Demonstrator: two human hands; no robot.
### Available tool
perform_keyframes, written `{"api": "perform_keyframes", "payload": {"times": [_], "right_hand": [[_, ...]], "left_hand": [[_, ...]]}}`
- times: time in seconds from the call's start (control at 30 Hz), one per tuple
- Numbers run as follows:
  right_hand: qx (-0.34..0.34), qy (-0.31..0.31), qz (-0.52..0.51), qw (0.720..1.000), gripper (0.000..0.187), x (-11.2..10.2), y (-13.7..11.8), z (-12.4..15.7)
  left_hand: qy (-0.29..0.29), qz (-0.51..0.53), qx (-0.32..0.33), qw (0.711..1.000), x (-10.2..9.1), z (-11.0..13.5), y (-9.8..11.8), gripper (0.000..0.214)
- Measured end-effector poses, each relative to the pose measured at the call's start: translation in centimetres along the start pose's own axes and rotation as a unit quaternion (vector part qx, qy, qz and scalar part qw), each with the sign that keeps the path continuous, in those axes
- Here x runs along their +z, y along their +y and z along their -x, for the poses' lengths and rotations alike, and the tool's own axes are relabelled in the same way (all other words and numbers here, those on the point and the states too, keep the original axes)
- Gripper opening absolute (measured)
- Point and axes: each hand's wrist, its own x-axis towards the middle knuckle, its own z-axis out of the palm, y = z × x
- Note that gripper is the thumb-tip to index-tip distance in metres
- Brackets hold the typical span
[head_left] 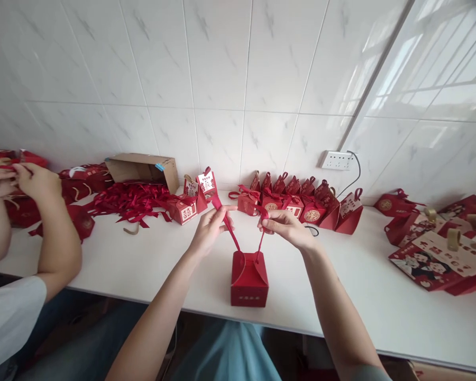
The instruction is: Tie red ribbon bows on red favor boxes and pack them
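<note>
A small red gift box [249, 291] stands upright near the table's front edge, directly before me. From its top a red ribbon [232, 234] rises in two strands that spread apart. My left hand [211, 227] is closed on one strand, with a wider piece of ribbon sticking up above the fingers. The other strand is pinched between thumb and fingers of my right hand [283, 226]. Both hands are above the box, clear of its lid. The two ribbon strands look taut.
Behind are rows of finished red boxes [270, 201], a ribbon heap [133, 201] and a cardboard box [143, 170] on its side. More red boxes [424, 264] lie at right. A power strip [336, 160] is on the wall. At left a co-worker's hands [31, 177] hold something red.
</note>
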Motion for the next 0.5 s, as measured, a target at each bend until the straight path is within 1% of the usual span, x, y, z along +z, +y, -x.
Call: {"api": "perform_keyframes", "payload": {"times": [0.1, 0.17, 0.23, 0.3, 0.37, 0.43, 0.5], "right_hand": [[-0.001, 0.033, 0.027, 0.999, 0.032, -0.5, -0.6, -1.1], [0.0, 0.028, 0.05, 0.998, 0.032, -0.8, -0.9, -1.6], [-0.014, 0.013, 0.067, 0.998, 0.033, -1.1, -1.1, -2.0], [-0.037, 0.014, 0.075, 0.996, 0.034, -1.2, -1.1, -2.4], [-0.054, 0.046, 0.07, 0.995, 0.034, -1.3, -0.8, -2.7], [-0.061, 0.09, 0.061, 0.992, 0.035, -1.3, -0.4, -2.9], [-0.06, 0.131, 0.057, 0.988, 0.037, -1.3, 0.3, -2.9]], "left_hand": [[-0.063, -0.02, 0.01, 0.998, 0.7, -1.6, 0.4, 0.036], [-0.089, -0.039, 0.019, 0.995, 1.0, -2.7, 0.4, 0.035], [-0.116, -0.01, 0.018, 0.993, 1.3, -3.7, 0.2, 0.034], [-0.143, 0.05, 0.012, 0.988, 1.7, -4.8, 0.0, 0.036], [-0.161, 0.097, 0.008, 0.982, 2.1, -5.7, -0.2, 0.043], [-0.162, 0.113, 0.015, 0.98, 2.4, -6.4, -0.4, 0.05], [-0.169, 0.127, 0.02, 0.977, 2.5, -7.0, -0.6, 0.052]]}}
